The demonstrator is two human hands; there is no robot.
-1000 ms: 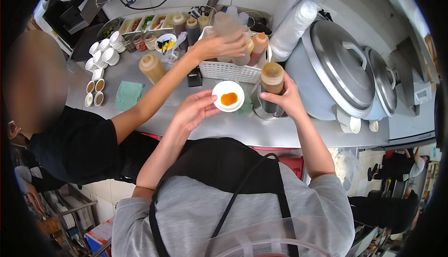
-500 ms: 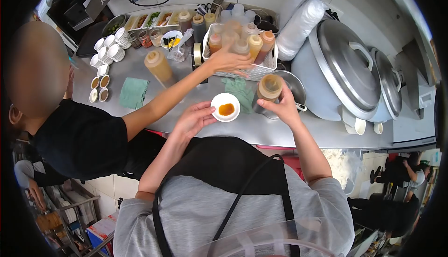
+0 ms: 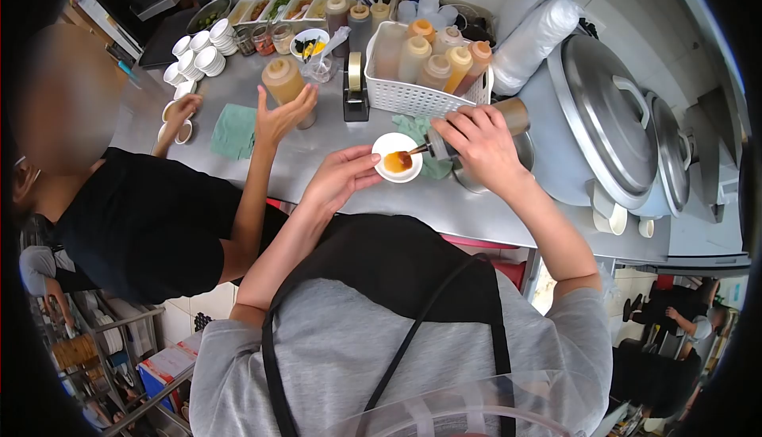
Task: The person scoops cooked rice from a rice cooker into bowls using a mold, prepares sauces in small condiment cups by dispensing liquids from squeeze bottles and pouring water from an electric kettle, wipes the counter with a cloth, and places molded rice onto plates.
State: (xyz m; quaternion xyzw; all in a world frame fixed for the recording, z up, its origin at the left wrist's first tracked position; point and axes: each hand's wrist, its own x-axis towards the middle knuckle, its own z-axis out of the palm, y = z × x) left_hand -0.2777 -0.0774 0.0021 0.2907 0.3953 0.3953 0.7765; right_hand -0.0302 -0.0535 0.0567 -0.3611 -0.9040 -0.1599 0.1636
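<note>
My left hand (image 3: 349, 177) pinches the edge of a small white sauce dish (image 3: 396, 139), held above the counter with amber and darker brown sauce (image 3: 400, 161) in it. My right hand (image 3: 480, 147) is wrapped round a squeeze bottle (image 3: 514, 116), tipped almost on its side. The bottle's nozzle (image 3: 419, 150) points left, its tip over the dish at the dark sauce. Behind the dish and bottle lies a green cloth (image 3: 436, 169). A metal pot (image 3: 525, 151) is partly hidden by my right hand and forearm.
A white basket (image 3: 413, 97) of squeeze bottles stands behind the dish, beside a tape dispenser (image 3: 355, 92). At left, a co-worker's hand (image 3: 284, 119) is by a tan squeeze bottle (image 3: 283, 81); the other (image 3: 186, 107) is at small sauce cups. Large lidded pots (image 3: 599, 111) stand right.
My right hand has lifted the squeeze bottle and tipped it over the dish, where darker sauce now shows. The co-worker's arm has drawn back left from the basket toward the tan bottle.
</note>
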